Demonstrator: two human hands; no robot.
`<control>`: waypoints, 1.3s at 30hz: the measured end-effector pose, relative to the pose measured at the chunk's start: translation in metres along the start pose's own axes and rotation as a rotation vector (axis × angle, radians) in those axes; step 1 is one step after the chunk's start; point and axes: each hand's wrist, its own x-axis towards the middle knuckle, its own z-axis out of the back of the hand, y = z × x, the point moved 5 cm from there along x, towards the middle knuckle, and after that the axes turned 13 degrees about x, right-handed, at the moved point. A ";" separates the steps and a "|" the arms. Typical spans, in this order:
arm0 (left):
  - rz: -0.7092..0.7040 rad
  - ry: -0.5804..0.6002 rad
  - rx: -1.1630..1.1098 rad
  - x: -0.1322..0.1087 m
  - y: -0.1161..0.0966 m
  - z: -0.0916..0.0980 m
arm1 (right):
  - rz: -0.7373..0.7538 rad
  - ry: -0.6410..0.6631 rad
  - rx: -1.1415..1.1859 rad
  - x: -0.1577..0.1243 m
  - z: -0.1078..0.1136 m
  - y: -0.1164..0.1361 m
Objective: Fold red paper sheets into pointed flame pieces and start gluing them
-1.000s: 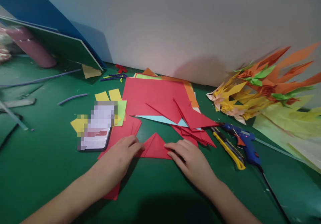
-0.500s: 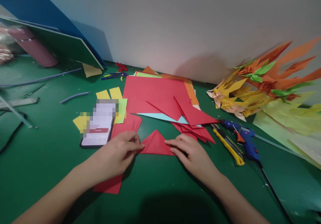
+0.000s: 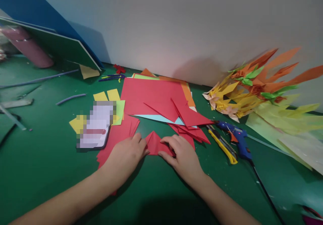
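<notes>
A small piece of folded red paper (image 3: 153, 145) lies near the middle of the green table, with a peak at its far side and a crease running down it. My left hand (image 3: 131, 151) is closed over its left corner, the fingers curled and the thumb low against the edge. On the opposite side, my right hand (image 3: 182, 152) pinches the right part, with the thumb at the near edge and the fingers above. Both corners are partly hidden by my hands. Beside my left hand are more red paper pieces (image 3: 121, 130), partly under my forearm.
Behind my hands lies a stack of coloured sheets with a red sheet (image 3: 151, 90) on top. A phone (image 3: 97, 127) stands left. To the right are a yellow utility knife (image 3: 223, 146), a blue glue gun (image 3: 243, 144) and paper flowers (image 3: 257, 80). A pink bottle (image 3: 30, 46) leans far left.
Both hands have moved inward over the folded red paper, covering more of its corners. My left hand now lies flatter over its side. The view has shifted slightly right.
</notes>
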 end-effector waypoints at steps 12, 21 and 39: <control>-0.043 -0.032 -0.078 0.004 0.000 -0.003 | -0.115 0.137 0.301 -0.002 0.014 -0.008; -0.114 -0.336 -0.361 -0.002 0.007 -0.008 | -0.033 -0.005 0.172 0.003 0.005 -0.003; 0.014 -0.298 -0.728 -0.001 0.020 -0.012 | -0.154 -0.080 0.231 0.007 0.004 -0.005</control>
